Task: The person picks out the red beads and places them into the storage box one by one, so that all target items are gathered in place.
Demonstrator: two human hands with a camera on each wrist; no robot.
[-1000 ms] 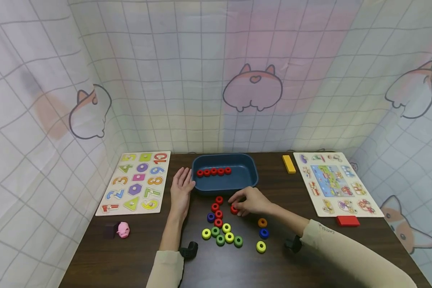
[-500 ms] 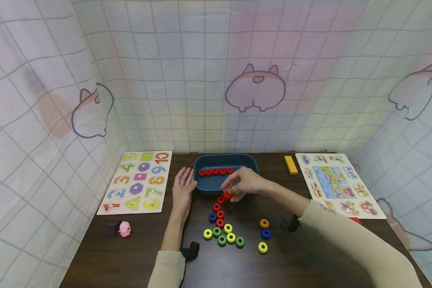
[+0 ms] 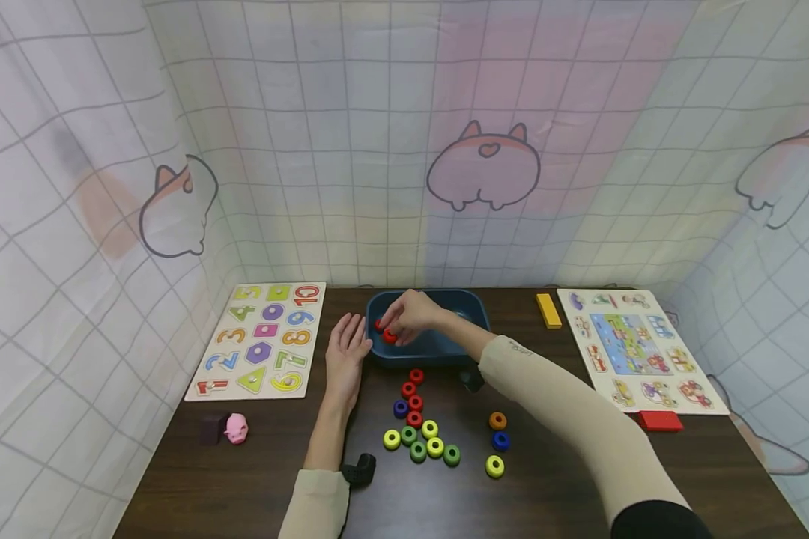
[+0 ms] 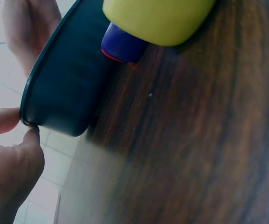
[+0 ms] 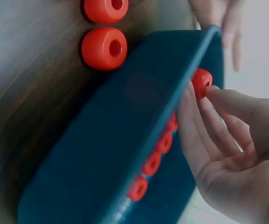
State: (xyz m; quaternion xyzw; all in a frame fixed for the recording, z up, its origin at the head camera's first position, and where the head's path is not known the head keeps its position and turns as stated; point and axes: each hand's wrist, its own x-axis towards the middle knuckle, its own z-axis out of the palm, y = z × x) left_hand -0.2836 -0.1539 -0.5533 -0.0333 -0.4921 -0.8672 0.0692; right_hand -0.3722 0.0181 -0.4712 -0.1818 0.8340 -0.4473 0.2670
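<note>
Though small, red ring [image 5: 201, 82] between fingertips [image 5: 186, 107]

Watching a red ring [image 5: 202, 84] now, chunky and glossy, with a round hole through it, pinched in the fingertips of the right hand [image 3: 411, 314] and held at the left part of the blue tray [image 3: 440, 346]. Over to that tray: oblong, low-walled, rounded at the corners, sitting upright, touched at its left end by the left hand [image 3: 346, 357]. And look inside the tray, to find a row of red rings [image 5: 151, 163], close together, at least four partly in sight past the near rim, mostly hidden from the head view.
</note>
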